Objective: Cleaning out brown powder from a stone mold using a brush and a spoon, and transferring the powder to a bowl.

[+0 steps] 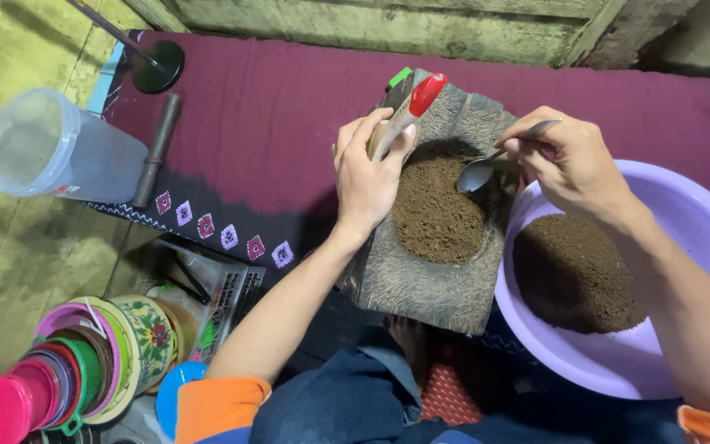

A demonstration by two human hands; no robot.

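Brown, fine powder (pixel 435 215) fills the hollow of a rough grey stone mortar (pixel 421 284). Over the powder, the right hand (pixel 573 164) fingers grip a metal spoon (pixel 486 167). At the mortar's upper-left edge, the left hand (pixel 367 177) fingers close around a red-tipped tool (pixel 414 105). Right of the mortar, a smooth lilac plastic basin (pixel 684 222) holds more powder.

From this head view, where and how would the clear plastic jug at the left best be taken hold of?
Grip the clear plastic jug around its body, probably from above: it lies tipped on its side on the cloth edge, mouth toward the upper left, no handle visible. A dark rod lies close along its right side, leaving little room there. Both hands are occupied: left hand, right hand.
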